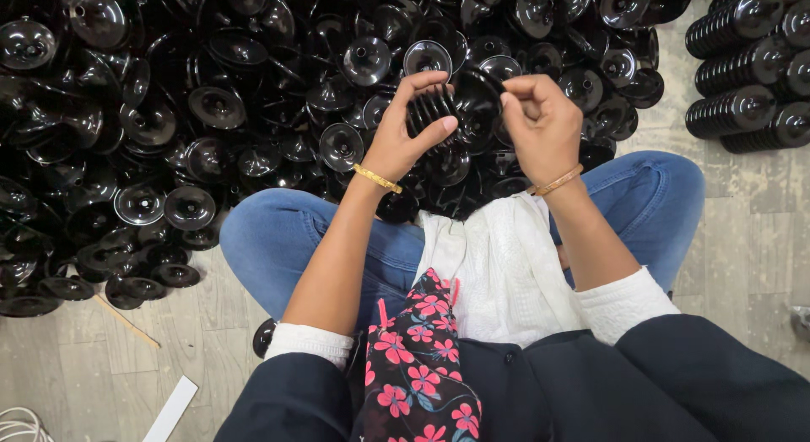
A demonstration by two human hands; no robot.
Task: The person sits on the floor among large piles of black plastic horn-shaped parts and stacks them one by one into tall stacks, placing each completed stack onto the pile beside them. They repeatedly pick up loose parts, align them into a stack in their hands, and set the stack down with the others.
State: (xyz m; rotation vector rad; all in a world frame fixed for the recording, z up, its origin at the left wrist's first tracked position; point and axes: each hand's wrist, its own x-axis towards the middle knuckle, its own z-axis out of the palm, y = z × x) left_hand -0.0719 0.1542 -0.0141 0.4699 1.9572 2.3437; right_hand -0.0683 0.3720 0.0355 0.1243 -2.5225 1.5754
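Dark jacket sleeves [692, 383] and a black scarf printed with pink flowers [418, 366] lie closest to the lens, over a white cloth [506, 273] spread across the lap of a person sitting cross-legged in blue jeans [278, 239] on the pale wooden floor [742, 256].

Just beyond the knees, the left hand [405, 134] curls around a short stack of glossy black plastic discs [432, 109], thumb under it and fingers over the top, so the stack sits edge-on in a firm wrap. The right hand [540, 121] is half closed beside it, fingertips pinched at the rim of one more black disc [477, 96] that touches the end of the stack. Gold bangles [377, 179] ring both wrists.

Doing this well seems to call for keeping the stack square in the left hand, and for seating each new disc flush so the rims line up before the grip tightens.

Beyond and to the left of the hands, a big loose heap of the same black discs [211, 105] covers the floor. Far to the right of the right hand lie finished long rolls of stacked discs [742, 71].
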